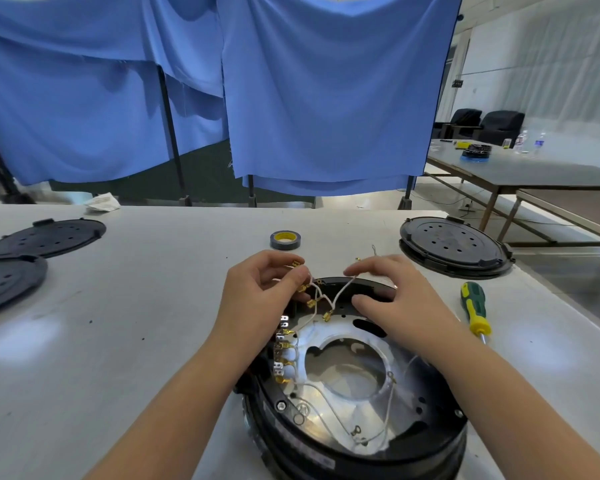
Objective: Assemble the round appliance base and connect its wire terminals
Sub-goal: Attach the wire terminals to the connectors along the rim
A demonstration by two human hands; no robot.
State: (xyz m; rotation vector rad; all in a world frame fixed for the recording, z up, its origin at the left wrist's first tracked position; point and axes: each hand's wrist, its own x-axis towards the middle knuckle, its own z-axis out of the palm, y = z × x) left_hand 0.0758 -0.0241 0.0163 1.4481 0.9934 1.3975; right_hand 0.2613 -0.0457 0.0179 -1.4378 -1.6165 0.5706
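Over round base (357, 403) | left hand (257, 299) pinches loose wires (312, 299) clear of terminals | right hand (392, 299) fingers extended, steadying rim

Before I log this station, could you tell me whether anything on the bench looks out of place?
Only a crumpled white rag at the table's far left edge looks stray. The screwdriver and tape roll lie tidily.

L hand (257, 292) pinches white wires (314, 299) w/ brass terminals | R hand (395, 299) rests on far rim of round base (430, 441), fingers on a wire | tape roll (285, 239) behind | screwdriver (475, 308) right of base | black lids (454, 245) at table (153, 289) edges
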